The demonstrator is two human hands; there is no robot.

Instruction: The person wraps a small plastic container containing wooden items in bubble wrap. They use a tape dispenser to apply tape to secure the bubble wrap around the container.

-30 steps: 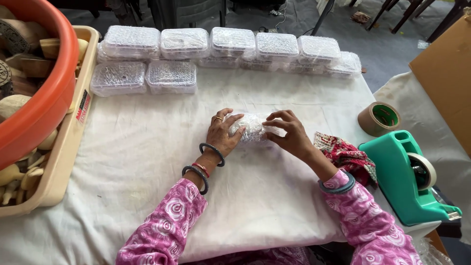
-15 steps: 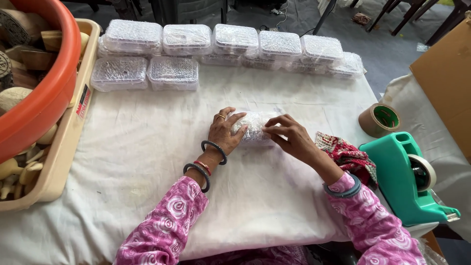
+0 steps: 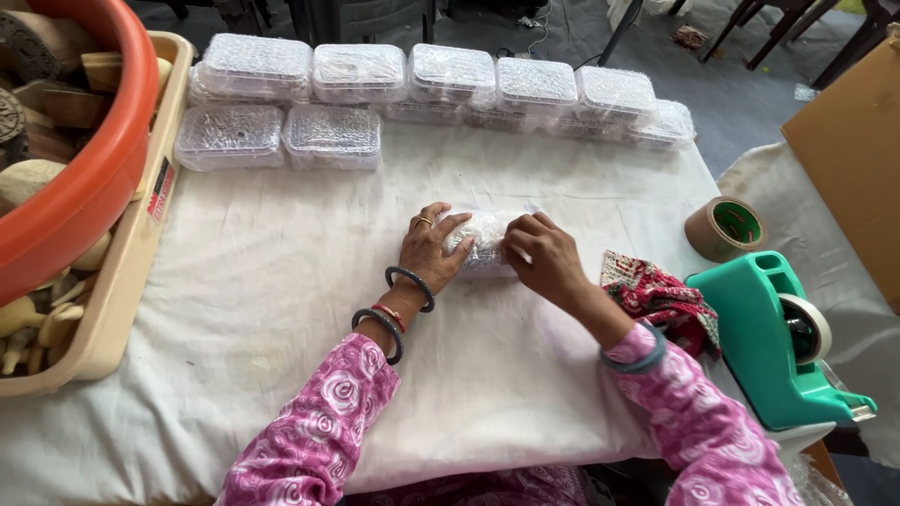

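Two hands pressed on one bubble-wrapped bundle at mid-counter.

Left hand cupped over the bundle's left end, fingers curled onto the top; right hand clamped on the right end, fingertips pinching the loose wrap down. Bundle lying between both, long axis running left to right, flat on the white cloth covering the counter; neither hand nearer, both touching. Just right of the right wrist, a red patterned rag; beyond it a green tape dispenser and a brown tape roll. Along the far edge, rows of wrapped clear boxes. At far left, an orange tub sitting in a beige crate of wooden pieces. Further off, grey floor, chair legs, a cardboard sheet at right.
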